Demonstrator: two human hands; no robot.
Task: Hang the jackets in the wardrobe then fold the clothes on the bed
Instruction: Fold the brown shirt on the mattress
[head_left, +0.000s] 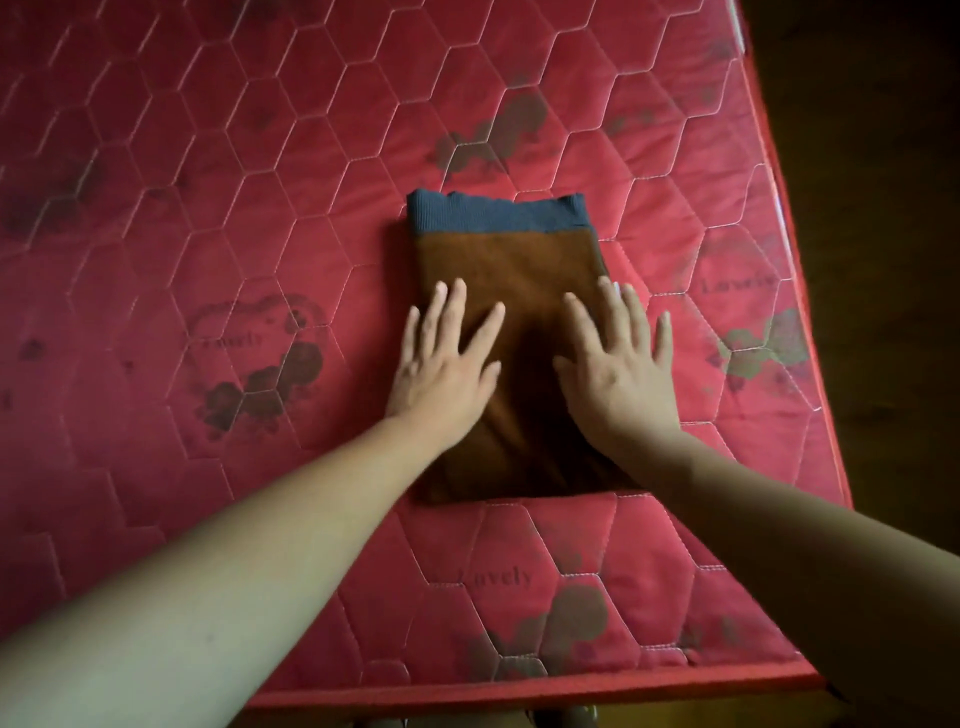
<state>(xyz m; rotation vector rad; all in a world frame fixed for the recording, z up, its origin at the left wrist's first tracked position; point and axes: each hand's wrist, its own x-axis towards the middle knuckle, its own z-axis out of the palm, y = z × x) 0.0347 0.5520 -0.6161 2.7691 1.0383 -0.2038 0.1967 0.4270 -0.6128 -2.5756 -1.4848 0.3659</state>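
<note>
A brown garment (511, 270) with a blue-grey ribbed band at its far end lies folded into a neat rectangle on the red quilted mattress (208, 182). My left hand (447, 358) rests flat on its left side, fingers straight and spread. Over on the right side, my right hand (618, 358) presses down the same way, palm down with fingers splayed. Both forearms reach in from the near edge. Neither hand grips the cloth.
The mattress has a hexagon stitch pattern with dark flower prints. Its right edge (795, 291) and near edge (519, 693) border a dark floor (883, 156). No other clothes are in view.
</note>
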